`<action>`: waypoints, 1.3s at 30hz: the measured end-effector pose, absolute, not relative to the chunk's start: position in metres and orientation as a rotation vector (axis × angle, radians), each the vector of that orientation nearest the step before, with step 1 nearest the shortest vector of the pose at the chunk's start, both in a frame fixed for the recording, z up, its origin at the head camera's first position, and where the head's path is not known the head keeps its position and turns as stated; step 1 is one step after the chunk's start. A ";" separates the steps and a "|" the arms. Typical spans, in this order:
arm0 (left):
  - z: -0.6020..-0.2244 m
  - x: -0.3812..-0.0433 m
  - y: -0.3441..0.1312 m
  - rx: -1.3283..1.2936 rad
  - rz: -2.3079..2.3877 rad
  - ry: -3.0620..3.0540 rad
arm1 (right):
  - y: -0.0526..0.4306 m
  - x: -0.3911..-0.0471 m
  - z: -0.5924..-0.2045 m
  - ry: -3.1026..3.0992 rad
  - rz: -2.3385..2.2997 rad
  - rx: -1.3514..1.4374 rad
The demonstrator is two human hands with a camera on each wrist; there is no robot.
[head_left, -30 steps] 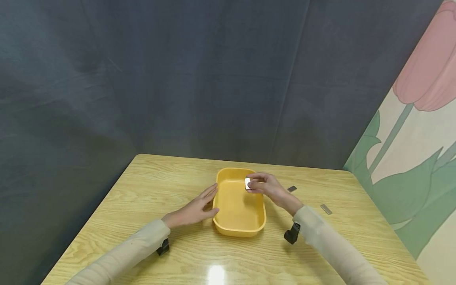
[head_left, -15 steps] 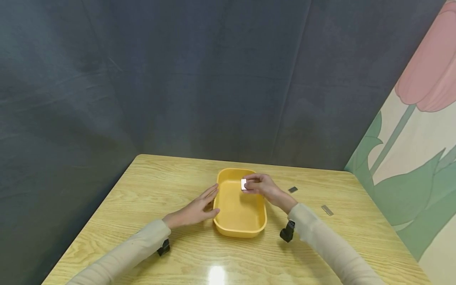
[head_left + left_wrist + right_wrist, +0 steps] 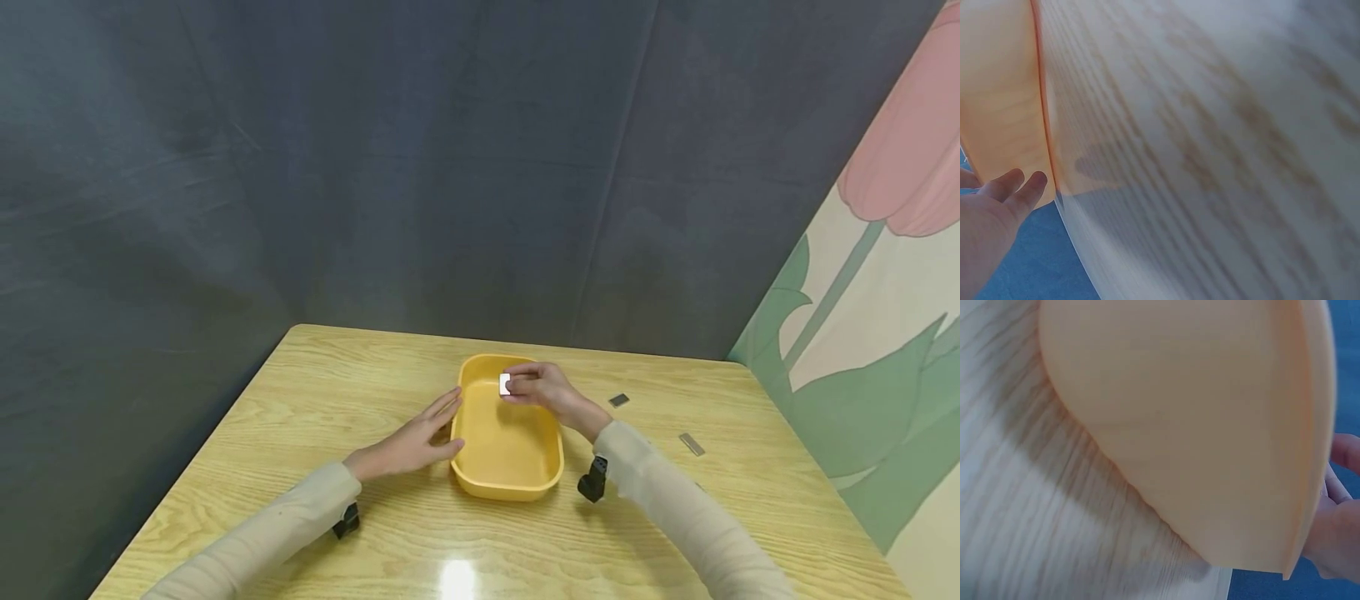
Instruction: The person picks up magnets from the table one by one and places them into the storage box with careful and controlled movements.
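A yellow plastic tray (image 3: 498, 485) lies on the table in the head view, its long side running away from me. My left hand (image 3: 411, 444) rests with straight, spread fingers against the tray's left rim; the left wrist view shows its fingertips (image 3: 1036, 180) at the outer wall. My right hand (image 3: 551, 390) is over the far part of the tray and pinches a small white rectangular piece (image 3: 504, 384) between thumb and fingers. In the right wrist view the tray wall (image 3: 1197, 437) covers most of the scene, and the held piece is hidden.
To the tray's right lie a small dark rectangular piece (image 3: 618, 400) and a grey-brown one (image 3: 692, 444) on the wood-grain table (image 3: 360, 367). A dark curtain (image 3: 450, 167) hangs behind the table; a wall painted with a tulip (image 3: 900, 183) stands at the right.
My right hand has moved a little to the left over the tray, carrying the white piece with it. The left hand stays at the tray's rim.
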State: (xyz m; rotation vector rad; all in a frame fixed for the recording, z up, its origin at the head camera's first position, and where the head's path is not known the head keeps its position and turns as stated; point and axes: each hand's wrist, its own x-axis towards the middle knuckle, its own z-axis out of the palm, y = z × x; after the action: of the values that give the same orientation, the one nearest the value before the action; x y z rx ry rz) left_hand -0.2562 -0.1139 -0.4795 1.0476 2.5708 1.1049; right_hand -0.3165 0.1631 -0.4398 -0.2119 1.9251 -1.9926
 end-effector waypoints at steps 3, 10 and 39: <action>-0.479 -0.256 -0.113 1.050 1.102 2.577 | 0.161 -0.319 -0.441 1.931 -1.992 -0.204; -0.478 -0.255 -0.113 1.044 1.102 2.578 | 0.158 -0.324 -0.442 1.931 -1.985 -0.216; -0.478 -0.256 -0.114 1.043 1.084 2.563 | 0.143 -0.336 -0.453 1.951 -1.927 -0.223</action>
State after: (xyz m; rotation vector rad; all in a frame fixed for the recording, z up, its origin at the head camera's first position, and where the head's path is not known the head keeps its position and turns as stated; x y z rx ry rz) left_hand -0.2564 -0.1140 -0.4780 1.0431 2.5625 1.0836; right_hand -0.3363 0.1429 -0.4535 -0.2235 1.9512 -1.9266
